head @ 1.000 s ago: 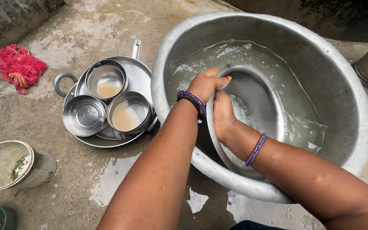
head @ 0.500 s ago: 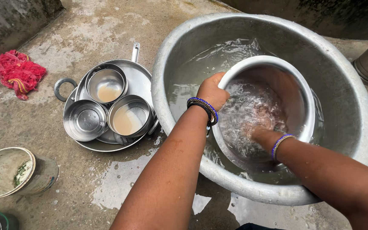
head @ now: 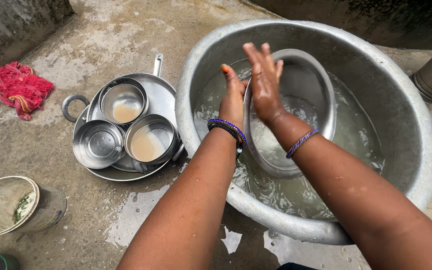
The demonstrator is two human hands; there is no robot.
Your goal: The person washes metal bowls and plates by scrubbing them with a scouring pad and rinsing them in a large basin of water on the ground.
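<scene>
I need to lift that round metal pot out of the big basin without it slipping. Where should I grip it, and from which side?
Grip the round metal pot by its thin rolled rim, from the near left, where the left hand already rests. The pot stands tilted on edge in the water of the large aluminium basin, mouth facing right, so the rim is exposed; its wet, curved wall offers little hold. The right hand could steady the upper rim.

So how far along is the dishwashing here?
Nothing is visibly finished. In hand: a steel pot tilted in the water of the big metal basin; the left hand steadies its rim and the right hand rubs it. Left: three small steel bowls stacked on pans, two holding cloudy liquid, and a dirty cup.
</scene>
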